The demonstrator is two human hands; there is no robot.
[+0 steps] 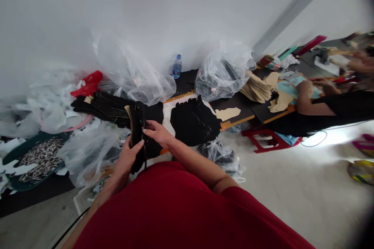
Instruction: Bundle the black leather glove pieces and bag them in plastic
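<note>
Head view, left hand (130, 154) gripping upright black pieces (136, 118) at the surface's (187, 82) front edge, right hand (157, 132) pinching their side, black pile (193, 122) just right, bottle (177, 67) behind.

far passage is blocked by a left clear bag (138, 79) and a right clear bag (222, 76); between them a gap is narrowed by a bottle (177, 67). right of the right hand (157, 131), low passage is barred by a black pile (193, 122); room is left above.
</note>
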